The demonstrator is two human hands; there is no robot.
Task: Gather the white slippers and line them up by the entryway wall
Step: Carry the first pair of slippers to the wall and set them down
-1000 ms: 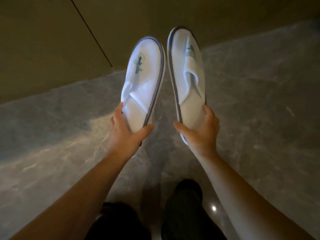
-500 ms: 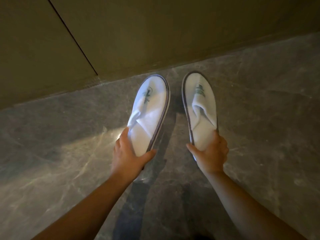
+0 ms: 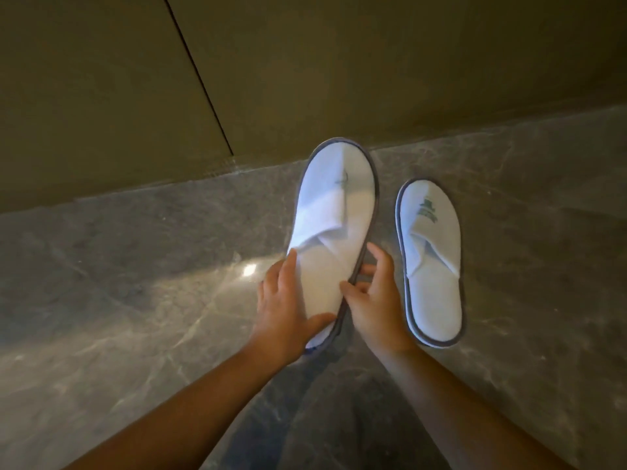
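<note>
We are looking down at the wall [image 3: 305, 79], olive panels with a dark seam, meeting the grey marble floor [image 3: 135, 300], which is catching a bright glare spot. Half a second ago we were carrying a slipper in each hand; now the right slipper [image 3: 431, 262] is lying flat on the floor, toe toward the wall, released and sitting alone. So one of the pair is placed, though its toe is stopping a little short of the wall.

The left slipper [image 3: 336, 212] is hanging above the floor, tilted, its toe crossing the wall's base line in our view. Our left hand [image 3: 288, 310] is gripping its heel, thumb over the insole and fingers wrapping the outer edge. Our right hand [image 3: 376, 303], freed from its own slipper, is reaching across, fingers loosely curled against the grey trim of the left slipper's inner edge; it is steadying more than clamping, so we are calling that grip open.

We are judging the next job as lowering this slipper just beside its mate, toes level and parallel.
</note>
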